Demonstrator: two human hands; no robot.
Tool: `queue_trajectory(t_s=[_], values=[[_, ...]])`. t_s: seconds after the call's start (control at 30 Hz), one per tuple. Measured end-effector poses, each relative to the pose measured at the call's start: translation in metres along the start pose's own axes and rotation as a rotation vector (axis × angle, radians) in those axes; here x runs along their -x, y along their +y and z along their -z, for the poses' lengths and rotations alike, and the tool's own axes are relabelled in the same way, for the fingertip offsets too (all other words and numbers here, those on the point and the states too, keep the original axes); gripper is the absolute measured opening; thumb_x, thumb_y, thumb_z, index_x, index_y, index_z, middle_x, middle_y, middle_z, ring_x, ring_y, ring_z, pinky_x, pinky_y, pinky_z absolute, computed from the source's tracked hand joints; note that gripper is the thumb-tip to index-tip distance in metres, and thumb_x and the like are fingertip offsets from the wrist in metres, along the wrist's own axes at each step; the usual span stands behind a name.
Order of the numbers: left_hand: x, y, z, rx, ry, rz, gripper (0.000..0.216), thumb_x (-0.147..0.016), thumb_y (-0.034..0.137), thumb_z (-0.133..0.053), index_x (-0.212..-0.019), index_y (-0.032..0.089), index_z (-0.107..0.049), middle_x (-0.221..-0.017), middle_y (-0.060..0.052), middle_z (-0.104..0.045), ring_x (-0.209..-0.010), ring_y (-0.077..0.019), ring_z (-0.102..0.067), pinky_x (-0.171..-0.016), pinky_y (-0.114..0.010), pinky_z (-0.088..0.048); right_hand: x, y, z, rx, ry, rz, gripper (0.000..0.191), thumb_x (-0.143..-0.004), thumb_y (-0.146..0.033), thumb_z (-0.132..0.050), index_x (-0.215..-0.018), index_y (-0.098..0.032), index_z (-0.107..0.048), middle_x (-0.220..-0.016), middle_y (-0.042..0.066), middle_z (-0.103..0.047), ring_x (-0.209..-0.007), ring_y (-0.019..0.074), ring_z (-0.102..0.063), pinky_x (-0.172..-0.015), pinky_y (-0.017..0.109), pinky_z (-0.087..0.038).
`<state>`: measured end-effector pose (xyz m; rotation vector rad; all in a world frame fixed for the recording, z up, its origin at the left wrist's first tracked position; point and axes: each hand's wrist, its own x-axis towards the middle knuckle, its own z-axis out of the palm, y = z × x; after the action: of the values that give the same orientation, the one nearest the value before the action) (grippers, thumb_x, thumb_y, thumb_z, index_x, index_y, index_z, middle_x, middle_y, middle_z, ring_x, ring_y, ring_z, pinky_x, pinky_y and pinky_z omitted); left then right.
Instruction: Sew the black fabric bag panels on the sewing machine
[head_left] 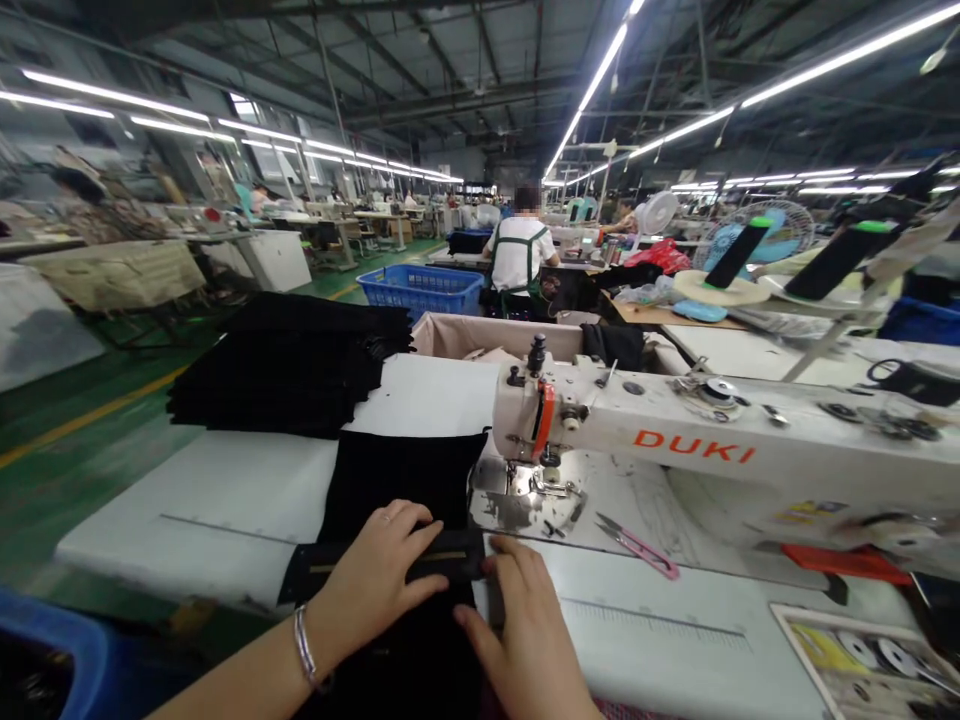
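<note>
The left hand (386, 558), loosely open with thumb apart from the fingers, lies palm down on a flat black fabric band with a thin tan line (315, 567) near the white bench's (247, 480) front edge. The right hand (529, 610), also open, bends its fingertips at the band's right end. Beyond stands a white metal sewing machine (690, 415) lettered "DUKI" in orange; its yellow sticker (814, 512) is unreadable. Ruler markings (660, 620) line the bench's front edge, figures too small to read.

Sewing workshop, sewing machine (697, 445), thread cones (739, 253)
</note>
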<state>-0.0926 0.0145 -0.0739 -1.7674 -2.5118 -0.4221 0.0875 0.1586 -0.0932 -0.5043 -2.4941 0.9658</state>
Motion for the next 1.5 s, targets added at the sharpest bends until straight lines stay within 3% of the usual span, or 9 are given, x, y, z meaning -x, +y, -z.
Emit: queue_trajectory(t_s=[0.2,0.37,0.5,0.63,0.73,0.83,0.97,1.3,1.5], values=[[-0.006,0.016,0.003,0.067,-0.058,-0.036,0.052,-0.084,0.030,-0.077,-0.133,0.023,-0.061,-0.132,-0.012,-0.060,-0.118,-0.0333,-0.057,-0.101,-0.050,-0.049,0.006,-0.007,0.002,0.013,0.012,-0.020,0.026,-0.080,-0.013,-0.076,-0.100,-0.020,-0.063,-0.131,0.014,-0.058,-0.124,0.0336,-0.054,-0.106,0.053,-0.048],[-0.014,0.023,0.009,0.178,-0.089,-0.013,0.014,-0.086,0.015,-0.063,-0.097,0.020,-0.070,-0.100,-0.007,-0.066,-0.096,-0.0254,-0.062,-0.091,-0.041,-0.051,0.009,-0.011,0.004,-0.007,0.033,-0.015,0.034,-0.077,-0.011,-0.078,-0.107,-0.020,-0.064,-0.133,0.013,-0.057,-0.124,0.0336,-0.054,-0.107,0.054,-0.048],[-0.016,0.026,0.049,0.334,-0.077,0.065,0.011,-0.095,0.023,-0.057,-0.097,0.022,-0.067,-0.096,-0.001,-0.068,-0.087,-0.0177,-0.065,-0.079,-0.027,-0.053,0.004,-0.020,0.024,-0.089,0.074,0.084,0.023,-0.087,-0.011,-0.069,-0.107,-0.021,-0.065,-0.140,0.012,-0.053,-0.131,0.0299,-0.049,-0.111,0.050,-0.045],[-0.011,0.034,0.098,0.703,-0.071,0.206,0.022,-0.092,0.038,-0.065,-0.109,0.025,-0.070,-0.107,-0.002,-0.070,-0.101,-0.0203,-0.066,-0.089,-0.026,-0.052,-0.009,-0.040,0.059,-0.127,0.105,0.272,0.017,-0.097,-0.018,-0.057,-0.106,-0.024,-0.070,-0.148,0.008,-0.049,-0.142,0.0301,-0.038,-0.116,0.053,-0.038],[-0.002,0.041,0.114,0.828,-0.029,0.259,0.022,-0.089,0.041,-0.068,-0.102,0.024,-0.075,-0.100,-0.003,-0.071,-0.095,-0.0215,-0.067,-0.085,-0.026,-0.054,-0.017,-0.054,0.079,-0.146,0.074,0.338,0.018,-0.097,-0.019,-0.059,-0.106,-0.026,-0.073,-0.136,0.005,-0.062,-0.135,0.0284,-0.049,-0.117,0.054,-0.035],[0.007,0.045,0.114,0.933,0.030,0.283,0.019,-0.086,0.037,-0.072,-0.102,0.026,-0.075,-0.100,-0.002,-0.072,-0.095,-0.0212,-0.068,-0.084,-0.025,-0.056,-0.020,-0.061,0.087,-0.224,0.058,0.331,0.011,-0.093,-0.020,-0.069,-0.098,-0.027,-0.075,-0.111,0.000,-0.074,-0.106,0.0203,-0.068,-0.109,0.041,-0.046],[0.013,0.049,0.113,1.022,0.080,0.313,0.017,-0.084,0.035,-0.076,-0.100,0.028,-0.076,-0.101,-0.001,-0.072,-0.096,-0.0211,-0.069,-0.086,-0.025,-0.057,-0.018,-0.066,0.091,-0.317,0.099,0.243,0.008,-0.083,-0.017,-0.078,-0.083,-0.024,-0.074,-0.101,-0.001,-0.076,-0.091,0.0169,-0.072,-0.081,0.025,-0.056],[0.015,0.059,0.116,0.992,0.105,0.389,0.016,-0.082,0.038,-0.078,-0.090,0.025,-0.077,-0.092,-0.002,-0.072,-0.086,-0.0196,-0.070,-0.078,-0.023,-0.058,-0.015,-0.072,0.099,-0.406,0.048,0.148,0.015,-0.077,-0.010,-0.077,-0.073,-0.022,-0.070,-0.092,-0.003,-0.077,-0.081,0.0145,-0.072,-0.075,0.023,-0.053],[0.018,0.058,0.111,1.154,0.056,0.451,0.020,-0.084,0.037,-0.079,-0.101,0.027,-0.077,-0.095,0.000,-0.074,-0.092,-0.0179,-0.069,-0.082,-0.022,-0.056,-0.018,-0.073,0.101,-0.490,0.002,0.095,0.019,-0.076,-0.006,-0.075,-0.069,-0.022,-0.068,-0.090,-0.005,-0.076,-0.081,0.0128,-0.070,-0.075,0.023,-0.050]])
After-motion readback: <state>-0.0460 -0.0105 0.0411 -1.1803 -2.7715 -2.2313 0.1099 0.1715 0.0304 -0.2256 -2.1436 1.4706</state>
